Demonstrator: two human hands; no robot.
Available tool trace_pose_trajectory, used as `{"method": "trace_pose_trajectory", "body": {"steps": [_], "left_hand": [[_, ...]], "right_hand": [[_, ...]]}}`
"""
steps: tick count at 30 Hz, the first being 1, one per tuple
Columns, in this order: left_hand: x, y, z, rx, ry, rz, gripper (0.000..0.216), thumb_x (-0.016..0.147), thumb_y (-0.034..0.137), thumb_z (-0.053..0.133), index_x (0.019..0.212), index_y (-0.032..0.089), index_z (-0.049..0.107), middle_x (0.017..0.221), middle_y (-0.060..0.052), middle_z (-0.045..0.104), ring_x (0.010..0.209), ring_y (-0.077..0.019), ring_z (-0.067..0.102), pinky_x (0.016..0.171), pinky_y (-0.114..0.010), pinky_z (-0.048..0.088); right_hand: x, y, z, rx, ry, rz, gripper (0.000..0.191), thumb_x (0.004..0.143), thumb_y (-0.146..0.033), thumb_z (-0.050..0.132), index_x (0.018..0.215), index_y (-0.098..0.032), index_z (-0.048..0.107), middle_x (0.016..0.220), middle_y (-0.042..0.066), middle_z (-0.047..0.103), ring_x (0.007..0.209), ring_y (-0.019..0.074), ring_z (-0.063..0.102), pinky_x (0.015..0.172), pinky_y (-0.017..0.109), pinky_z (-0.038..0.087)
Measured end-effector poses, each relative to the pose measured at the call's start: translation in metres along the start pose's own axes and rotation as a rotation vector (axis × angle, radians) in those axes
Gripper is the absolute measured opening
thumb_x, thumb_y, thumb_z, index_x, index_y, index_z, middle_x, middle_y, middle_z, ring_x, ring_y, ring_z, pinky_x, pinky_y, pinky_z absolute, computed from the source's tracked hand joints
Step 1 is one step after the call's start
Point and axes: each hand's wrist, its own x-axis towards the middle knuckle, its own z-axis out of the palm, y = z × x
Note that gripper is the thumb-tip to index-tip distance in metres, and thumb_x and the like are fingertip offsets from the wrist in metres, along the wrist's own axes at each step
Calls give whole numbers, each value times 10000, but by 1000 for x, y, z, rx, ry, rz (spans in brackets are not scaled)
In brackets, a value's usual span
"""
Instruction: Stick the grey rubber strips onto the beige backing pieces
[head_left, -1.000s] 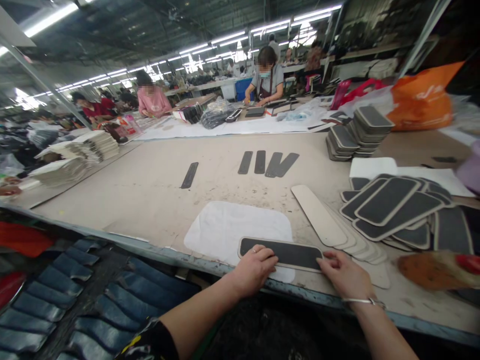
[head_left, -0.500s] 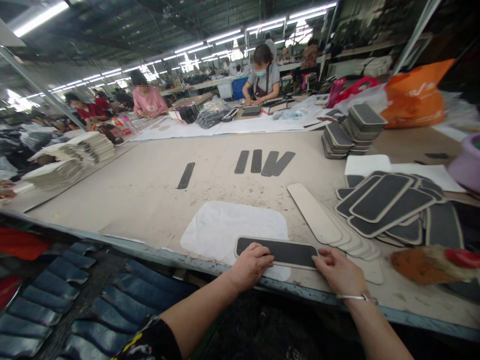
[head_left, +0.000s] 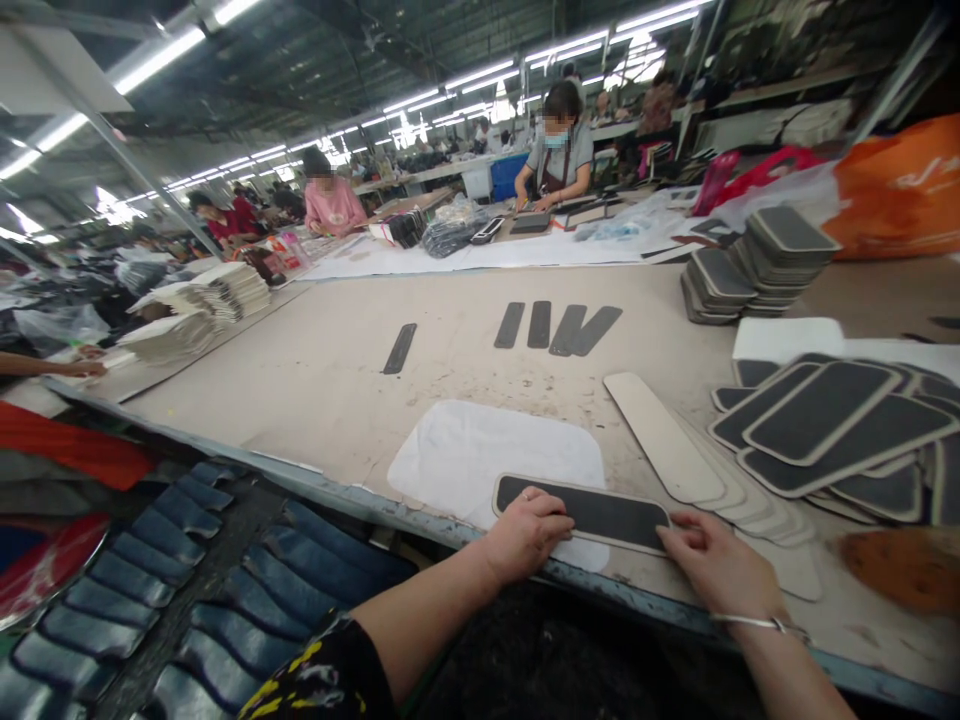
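A long black pad with a pale border (head_left: 600,512) lies near the front edge of the table, partly on a white sheet (head_left: 480,455). My left hand (head_left: 527,533) presses on its left end with curled fingers. My right hand (head_left: 718,565) rests flat against its right end, fingers stretched toward it. A fanned row of pale blank strips (head_left: 667,440) lies just behind my right hand. Further right is a spread heap of finished black pads (head_left: 825,420).
Narrow black strips (head_left: 559,327) and a single one (head_left: 400,348) lie mid-table. Stacks of pads (head_left: 780,250) stand at the back right beside an orange bag (head_left: 900,190). Blue pieces (head_left: 187,600) are racked below left. Seated workers (head_left: 559,150) sit at far tables. A brown brush (head_left: 907,570) lies right.
The view has swung a little to the left, so everything sits further right in the picture. Both hands stay on the ends of the black pad.
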Motion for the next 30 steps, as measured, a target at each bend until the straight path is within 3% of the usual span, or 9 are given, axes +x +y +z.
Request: {"method": "trace_pose_trajectory", "body": {"steps": [8, 11, 14, 17, 19, 23, 30], "left_hand": [[0, 1, -1, -49, 55, -20, 191, 900, 218, 471, 983, 197, 641, 980, -48, 572, 899, -148, 475, 847, -294, 395], [1, 1, 1, -71, 82, -19, 188, 898, 212, 473, 983, 197, 641, 985, -47, 567, 898, -149, 468, 843, -295, 402], [2, 1, 0, -64, 94, -10, 192, 896, 204, 469, 969, 201, 646, 976, -49, 566, 892, -152, 467, 832, -294, 412], [2, 2, -2, -77, 72, -2, 186, 889, 209, 472, 961, 189, 642, 964, -60, 564, 894, -166, 471, 831, -314, 417], [3, 3, -3, -117, 43, -2, 169, 885, 217, 477, 899, 174, 640, 944, -62, 563, 904, -176, 474, 849, -333, 411], [2, 2, -1, -132, 53, -3, 174, 892, 186, 464, 896, 179, 638, 969, -56, 566, 924, -171, 479, 868, -340, 404], [-1, -1, 5, -93, 113, -43, 175, 876, 196, 493, 968, 195, 642, 967, -66, 561, 920, -172, 493, 825, -334, 443]], "right_hand": [[-8, -6, -2, -102, 52, -55, 391, 741, -484, 474, 1003, -206, 557, 714, 3, 635, 712, 216, 606, 664, 341, 430], [-21, -12, -1, -138, 251, -157, 439, 820, -458, 443, 1109, -137, 527, 830, 71, 630, 774, 226, 595, 709, 350, 455], [-40, -32, 9, -123, 446, -424, 512, 896, -452, 382, 1238, -79, 455, 1156, 161, 544, 1072, 248, 503, 904, 366, 419], [-56, -61, 30, -168, 295, -728, 577, 917, -455, 359, 1354, -79, 341, 1377, 139, 363, 1276, 235, 306, 1045, 403, 304], [-61, -77, 45, -205, 141, -836, 630, 907, -479, 377, 1392, -88, 284, 1425, 115, 287, 1317, 233, 228, 1079, 439, 243], [-56, -76, 59, -272, 42, -805, 688, 896, -529, 359, 1408, -83, 243, 1445, 100, 227, 1338, 226, 169, 1092, 453, 200], [-38, -17, 38, -467, 163, -577, 662, 900, -516, 323, 1410, -103, 236, 1463, 55, 167, 1344, 231, 135, 1074, 483, 193]]}}
